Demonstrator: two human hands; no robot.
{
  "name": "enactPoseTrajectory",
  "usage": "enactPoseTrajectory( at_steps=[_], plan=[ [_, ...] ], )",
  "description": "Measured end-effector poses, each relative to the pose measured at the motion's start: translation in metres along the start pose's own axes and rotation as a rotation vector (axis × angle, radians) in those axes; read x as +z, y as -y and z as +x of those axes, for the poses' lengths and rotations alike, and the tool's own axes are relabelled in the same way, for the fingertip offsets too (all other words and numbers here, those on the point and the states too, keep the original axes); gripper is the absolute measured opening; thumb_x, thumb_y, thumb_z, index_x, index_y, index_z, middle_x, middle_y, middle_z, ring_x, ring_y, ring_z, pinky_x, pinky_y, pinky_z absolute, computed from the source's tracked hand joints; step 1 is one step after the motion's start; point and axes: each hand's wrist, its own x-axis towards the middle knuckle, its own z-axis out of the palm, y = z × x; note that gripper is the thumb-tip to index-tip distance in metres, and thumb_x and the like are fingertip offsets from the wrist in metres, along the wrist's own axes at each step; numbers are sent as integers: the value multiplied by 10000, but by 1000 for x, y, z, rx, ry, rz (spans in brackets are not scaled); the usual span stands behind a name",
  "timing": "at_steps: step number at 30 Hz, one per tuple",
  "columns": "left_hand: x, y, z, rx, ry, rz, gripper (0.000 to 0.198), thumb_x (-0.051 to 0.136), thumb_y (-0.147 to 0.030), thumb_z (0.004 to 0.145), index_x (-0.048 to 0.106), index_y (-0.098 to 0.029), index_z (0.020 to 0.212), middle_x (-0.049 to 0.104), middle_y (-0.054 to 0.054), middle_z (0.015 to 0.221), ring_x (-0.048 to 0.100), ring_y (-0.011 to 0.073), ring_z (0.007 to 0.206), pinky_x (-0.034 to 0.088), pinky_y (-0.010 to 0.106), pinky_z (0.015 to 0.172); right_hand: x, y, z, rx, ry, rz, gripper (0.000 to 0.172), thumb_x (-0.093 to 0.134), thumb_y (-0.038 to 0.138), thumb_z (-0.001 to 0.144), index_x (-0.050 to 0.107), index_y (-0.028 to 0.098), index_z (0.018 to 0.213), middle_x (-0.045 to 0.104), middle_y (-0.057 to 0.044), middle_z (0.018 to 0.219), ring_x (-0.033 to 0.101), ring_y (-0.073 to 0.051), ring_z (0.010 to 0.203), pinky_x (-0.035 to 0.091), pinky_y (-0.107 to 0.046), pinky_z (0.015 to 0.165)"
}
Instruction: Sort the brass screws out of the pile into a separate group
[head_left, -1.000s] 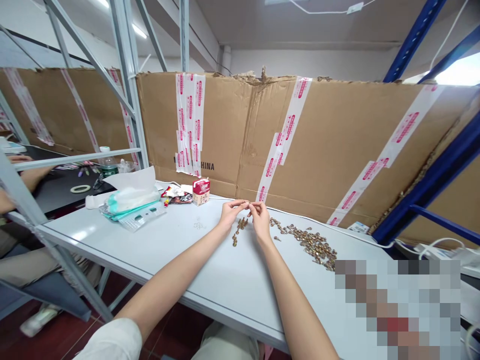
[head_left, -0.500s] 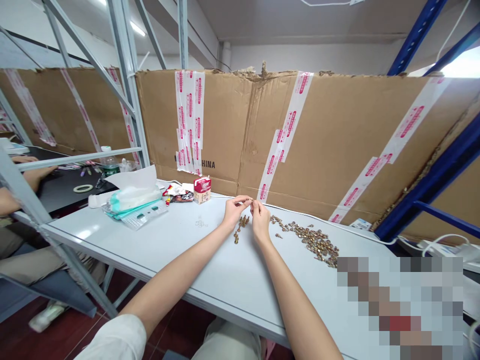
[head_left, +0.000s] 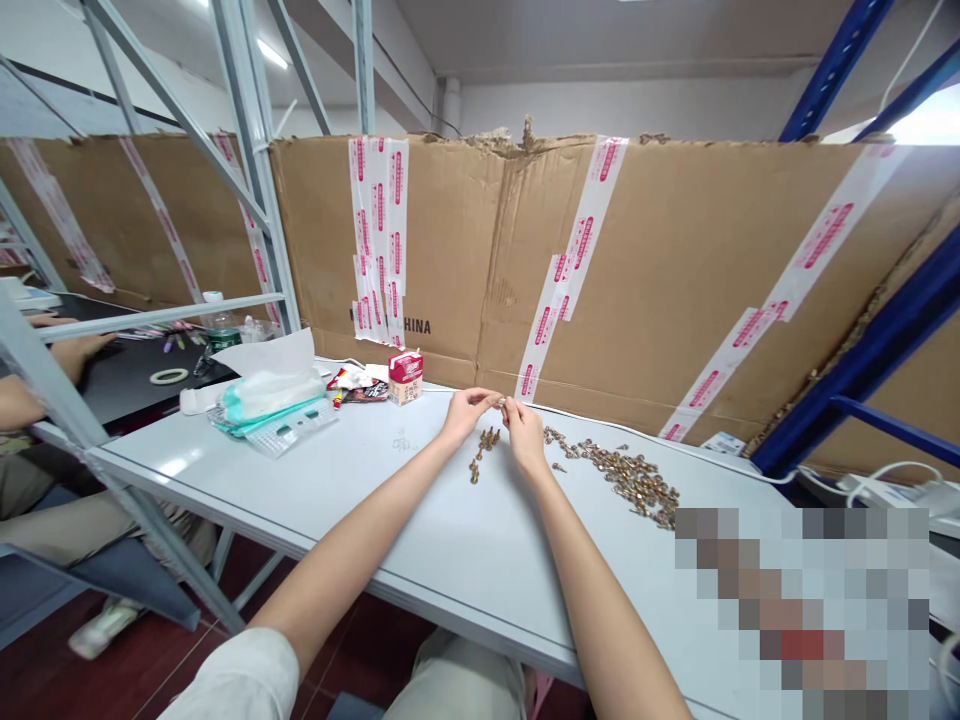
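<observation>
My left hand [head_left: 466,412] and my right hand [head_left: 523,430] meet above the table, both closed in a pinch. Between their fingertips is a small shiny screw [head_left: 501,402], mostly covered by the fingers. Below the hands, a small group of brass-coloured screws [head_left: 487,442] lies on the white table, some standing on their heads. To the right of my right hand spreads a larger heap of similar screws [head_left: 634,480]. Left of my left hand lies a small scatter of clear little pieces [head_left: 403,440], too faint to name.
A red and cream drink carton [head_left: 405,378], snack wrappers [head_left: 360,385] and a teal-white plastic package [head_left: 270,400] stand at the table's back left. A taped cardboard wall [head_left: 450,240] closes off the back. Another person's arm [head_left: 75,360] shows at far left; a pixelated patch hides the lower right.
Both hands stay together over the table, with the fingers shifting slightly around the small screw. The view has moved a little; the heaps look unchanged.
</observation>
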Motion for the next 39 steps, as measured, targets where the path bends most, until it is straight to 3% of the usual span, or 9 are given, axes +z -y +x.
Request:
enactPoseTrajectory(
  at_steps=[4, 9, 16, 21, 24, 27, 32, 39],
  plan=[
    [-10, 4, 1, -128, 195, 84, 339, 658, -426, 608, 691, -101, 697, 669, 75, 618, 534, 123, 549, 386, 240, 556, -9, -1, -5, -103, 11, -429, 415, 259, 416, 886, 555, 192, 700, 553, -24, 598, 432, -141, 548, 213, -250, 528],
    [-18, 2, 0, -196, 202, 79, 368, 633, -472, 626, 702, -136, 761, 694, 89, 731, 490, 99, 535, 319, 213, 487, -12, 0, -7, -222, 73, -595, 399, 254, 369, 908, 592, 202, 779, 616, -48, 698, 490, -150, 596, 216, -259, 543],
    [-15, 0, -1, -91, 157, 65, 242, 723, -333, 545, 686, -125, 662, 670, 76, 635, 568, 148, 596, 400, 259, 592, -9, -3, -8, -177, 101, -512, 426, 249, 378, 907, 619, 204, 788, 626, -47, 719, 503, -152, 621, 241, -249, 555],
    [-11, -2, -2, 115, 49, 362, 170, 703, -301, 575, 669, -143, 628, 661, 47, 663, 549, 143, 616, 407, 266, 634, -10, -6, -5, -108, 136, -345, 453, 248, 427, 891, 622, 197, 779, 589, -27, 657, 472, -143, 598, 250, -229, 541],
    [-10, -3, -2, 193, 46, 432, 180, 667, -313, 627, 680, -155, 712, 671, 44, 726, 548, 137, 654, 409, 259, 666, -10, -7, -3, -78, 149, -228, 471, 234, 432, 888, 609, 182, 751, 567, -17, 636, 462, -134, 583, 273, -221, 548],
    [-10, -3, -2, 134, 101, 333, 268, 621, -338, 678, 674, -151, 863, 679, 54, 757, 568, 138, 669, 412, 234, 613, -9, -9, -2, -68, 99, -178, 466, 235, 421, 886, 584, 172, 702, 539, -15, 605, 451, -132, 569, 287, -225, 556],
    [-12, 3, -1, 8, 172, 306, 289, 614, -404, 668, 700, -127, 668, 664, 63, 637, 507, 109, 532, 357, 203, 469, -9, -11, -1, -77, 82, -229, 460, 248, 430, 881, 553, 176, 649, 504, -7, 559, 430, -129, 536, 263, -233, 533],
    [-10, 1, 0, -105, 186, 149, 353, 618, -445, 638, 704, -113, 721, 681, 91, 693, 470, 97, 515, 331, 180, 401, -14, -7, -1, -127, 88, -304, 455, 249, 423, 889, 580, 186, 687, 557, -21, 596, 452, -137, 554, 253, -236, 539]
  ],
)
